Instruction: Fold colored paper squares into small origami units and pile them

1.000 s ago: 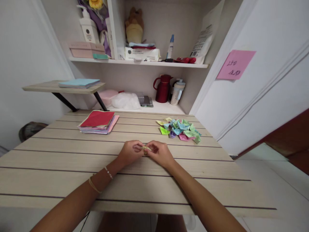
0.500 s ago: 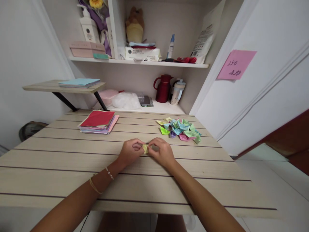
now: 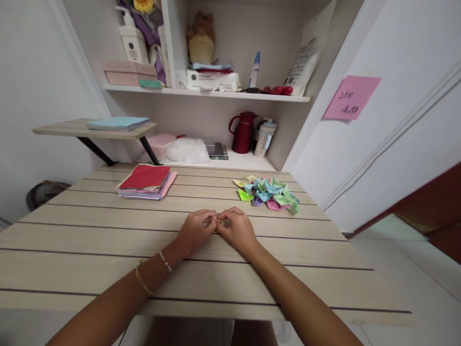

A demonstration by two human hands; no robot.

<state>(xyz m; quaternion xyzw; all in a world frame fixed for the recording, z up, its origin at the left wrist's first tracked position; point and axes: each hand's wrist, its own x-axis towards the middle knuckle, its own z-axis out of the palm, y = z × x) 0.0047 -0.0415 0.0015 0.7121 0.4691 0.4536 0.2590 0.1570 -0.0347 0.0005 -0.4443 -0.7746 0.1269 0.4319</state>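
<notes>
My left hand (image 3: 196, 229) and my right hand (image 3: 236, 229) meet fingertip to fingertip over the middle of the wooden table (image 3: 90, 254). Both are pinched closed on a small folded piece of yellow paper (image 3: 216, 220), which is almost hidden between the fingers. A stack of coloured paper sheets (image 3: 147, 181) with a red sheet on top lies at the far left. A pile of folded paper boats (image 3: 268, 192) in green, blue, pink and yellow lies at the far right.
Behind the table a low shelf holds a red jug (image 3: 243, 132), a cup and a plastic bag. An upper shelf (image 3: 205, 93) carries bottles and boxes. A white door with a pink note (image 3: 351, 97) stands to the right. A side shelf (image 3: 90, 129) sticks out at left.
My hands have drawn closer together and the yellow paper, which showed between them half a second ago, is now nearly covered by my fingers.
</notes>
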